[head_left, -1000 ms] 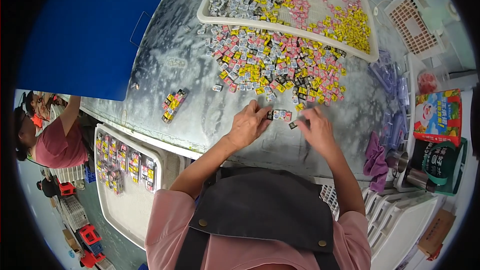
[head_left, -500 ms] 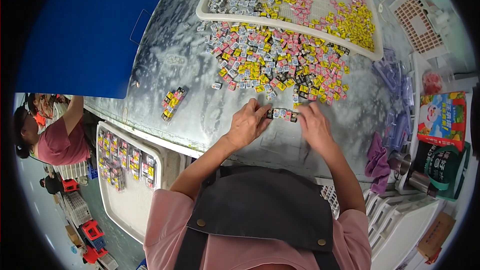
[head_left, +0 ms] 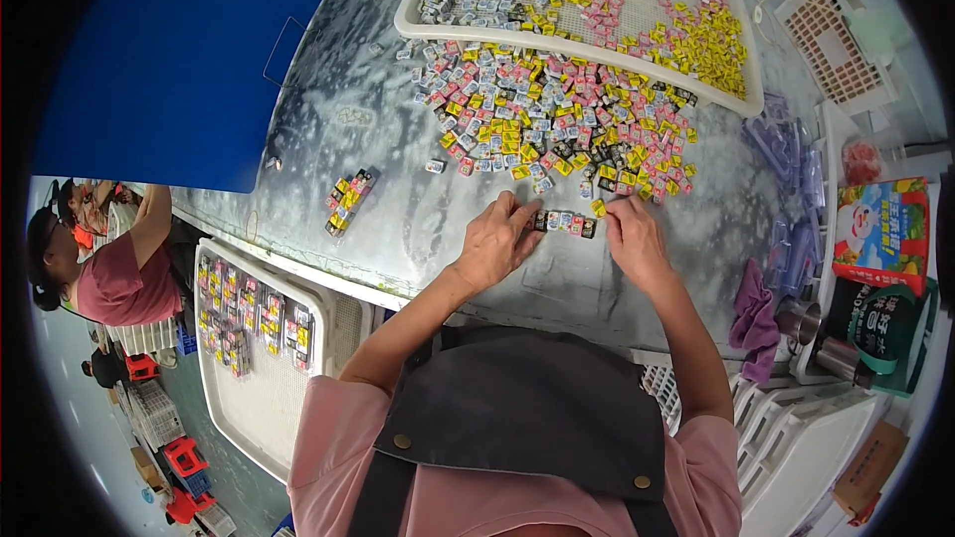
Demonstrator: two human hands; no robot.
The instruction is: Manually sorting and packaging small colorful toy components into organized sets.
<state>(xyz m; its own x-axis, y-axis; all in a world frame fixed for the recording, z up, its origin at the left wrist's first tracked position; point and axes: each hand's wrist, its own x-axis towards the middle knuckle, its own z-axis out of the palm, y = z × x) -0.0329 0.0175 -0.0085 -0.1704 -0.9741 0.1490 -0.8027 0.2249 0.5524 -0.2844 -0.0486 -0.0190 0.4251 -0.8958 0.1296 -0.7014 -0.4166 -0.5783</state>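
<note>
A short row of small printed blocks (head_left: 567, 225), black, white and pink, lies on the grey table in front of me. My left hand (head_left: 495, 244) has thumb and fingers closed on the row's left end. At its other end, my right hand (head_left: 638, 242) pinches a small yellow block (head_left: 598, 208) between thumb and fingertip, just above the row. Just beyond my hands spreads a loose heap of mixed small blocks (head_left: 537, 114), in yellow, pink, white and black. Off to the left lies a small stack of finished-looking rows (head_left: 349, 202).
A white tray (head_left: 587, 47) of colour-sorted blocks stands behind the heap. Clear plastic cases (head_left: 786, 164) and a purple cloth (head_left: 755, 323) lie at right. Below the table's left edge, another white tray (head_left: 261, 418) holds packed rows. A blue panel (head_left: 189, 60) blocks the far left; a co-worker (head_left: 124, 278) is beneath it.
My right hand has moved slightly right and its fingers have come together at the yellow block. My left hand stays at the row's left end.
</note>
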